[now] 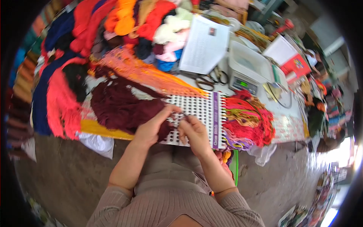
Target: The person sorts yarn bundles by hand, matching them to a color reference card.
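A thick hank of maroon yarn [121, 104] lies across the table on the left, its near end running under my left hand [153, 126]. That hand is closed on the yarn, thumb stretched to the right. My right hand [194, 134] is bent in a pinch just beside it, with a small dark bit of the yarn at its fingertips; blur hides the detail. Beneath both hands lies a white card with rows of holes [194, 104] and a purple printed strip [216, 121] down its right side. Red, pink and olive yarn strands [249, 121] hang along the card's right edge.
Orange yarn [140, 73] lies behind the maroon hank, with many coloured skeins piled at the back left. Further back are scissors [219, 75], a printed sheet [206, 45], and a digital scale [245, 86] bearing a clear plastic tub [249, 60]. A red-and-white box [293, 66] stands right.
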Tool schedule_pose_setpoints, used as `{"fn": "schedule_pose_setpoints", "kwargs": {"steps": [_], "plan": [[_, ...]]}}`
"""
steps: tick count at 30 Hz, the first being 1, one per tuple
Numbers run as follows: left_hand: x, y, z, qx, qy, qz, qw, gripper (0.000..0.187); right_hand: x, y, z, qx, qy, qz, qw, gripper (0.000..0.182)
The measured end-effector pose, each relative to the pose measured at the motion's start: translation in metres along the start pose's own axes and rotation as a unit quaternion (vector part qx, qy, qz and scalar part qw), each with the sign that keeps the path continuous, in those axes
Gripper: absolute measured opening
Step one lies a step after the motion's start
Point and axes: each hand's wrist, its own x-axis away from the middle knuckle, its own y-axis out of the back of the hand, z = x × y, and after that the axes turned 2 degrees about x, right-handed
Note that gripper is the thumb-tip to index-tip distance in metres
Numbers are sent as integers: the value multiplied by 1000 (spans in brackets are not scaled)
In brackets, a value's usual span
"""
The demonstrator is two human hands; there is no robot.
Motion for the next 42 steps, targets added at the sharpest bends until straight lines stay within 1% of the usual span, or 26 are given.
{"fn": "schedule_pose_setpoints", "kwargs": {"steps": [3, 4, 7, 8, 10, 12, 13, 15, 16, 17, 21, 23, 24, 25, 26, 27, 28, 29, 30, 31, 32, 33, 34, 37, 40, 42], "plan": [[0, 14, -7, -109, -42, -10, 993, 30, 9, 5, 9, 273, 18, 72, 959, 17], [0, 19, -10, -176, -54, -12, 983, 30, 10, 10, 3, 331, 165, 82, 925, 19], [13, 29, -39, -212, 38, -6, 976, 36, 14, 21, 23, 440, 157, 5, 884, 12], [10, 61, -41, -85, 126, -17, 988, 37, 9, 30, 26, 378, 290, -46, 878, 11], [6, 90, -63, 75, 51, -85, 992, 40, 7, 61, 49, 337, 359, -114, 863, 11], [0, 148, -88, 130, -19, -36, 991, 38, 16, 87, 78, 65, 331, -131, 932, 23], [1, 171, -101, 160, -46, -27, 986, 38, 22, 97, 93, -138, 323, -129, 927, 27], [-1, 238, -129, 139, -59, -40, 988, 37, 31, 157, 106, -232, 337, -73, 910, 22], [5, 238, -144, 154, -84, -116, 978, 36, 37, 175, 116, -349, 326, -18, 879, 16], [6, 271, -159, 156, -86, -104, 978, 34, 44, 189, 127, -398, 298, -42, 867, 16], [28, 304, -229, 159, -184, -279, 929, 29, 75, 336, 156, -103, 294, -234, 921, 14], [51, 348, -275, 180, -264, -236, 918, 26, 111, 423, 182, -28, 344, -436, 831, 8], [49, 279, -285, 203, -382, -418, 799, 27, 130, 479, 187, 133, 371, -563, 726, 6], [74, 350, -305, 198, -407, -148, 880, 25, 145, 483, 208, 61, 424, -499, 753, 7], [84, 332, -310, 211, -395, 50, 893, 29, 161, 487, 230, -14, 466, -430, 773, 10], [85, 284, -304, 183, -428, 82, 881, 47, 138, 418, 230, 28, 453, -448, 770, 14], [82, 231, -286, 182, -410, 104, 887, 51, 111, 338, 231, 69, 439, -466, 765, 18], [75, 183, -267, 181, -395, 131, 891, 56, 93, 307, 220, 198, 373, -450, 787, 26], [63, 155, -245, 166, -377, 141, 900, 52, 62, 275, 197, 206, 336, -444, 805, 31], [44, 137, -218, 124, -395, 73, 907, 44, 43, 263, 172, 510, 274, -430, 693, 31], [25, 121, -191, 137, -345, -45, 928, 32, 13, 238, 138, 349, 269, -340, 831, 31], [8, 118, -164, 15, -284, -55, 957, 24, -3, 184, 118, 373, 213, -233, 872, 27], [-6, 98, -137, -61, -215, -86, 971, 24, -28, 152, 93, 462, 233, -198, 832, 21], [-44, 83, -58, -10, 45, -49, 998, 26, -75, 82, 29, 404, 170, -55, 897, 24], [-77, 85, 6, 40, 195, -75, 977, 28, -114, 59, -18, 443, 152, -15, 883, 18], [-79, 70, 11, 19, 219, -53, 974, 24, -130, 60, -42, 392, 100, -17, 914, 10]]}}
